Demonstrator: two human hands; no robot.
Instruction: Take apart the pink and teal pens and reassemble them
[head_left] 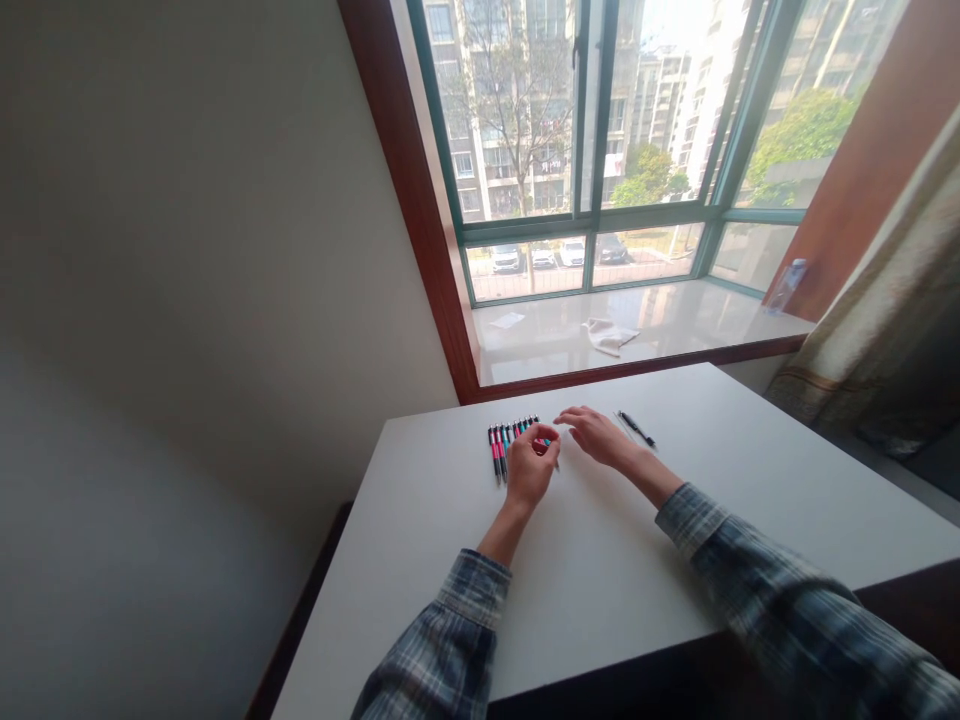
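A row of slim pens (496, 455) with pink, teal and black barrels lies side by side on the white table. My left hand (529, 470) is over the right part of this row, its fingers curled and the thumb meeting the forefinger. Pink and teal barrels show through the gap in those fingers; whether they grip a pen is hidden. Just to the right is my right hand (598, 438), palm down with its fingers stretched out and nothing in them. Its fingertips come close to the left thumb. A black pen (637, 429) lies beyond the right wrist.
The white table (420, 560) reaches to a wood-framed window ledge. On the ledge are a crumpled white cloth (611, 336), a piece of paper (508, 320) and a clear plastic bottle (787, 287). A curtain (862, 310) hangs at the right; a wall stands at the left.
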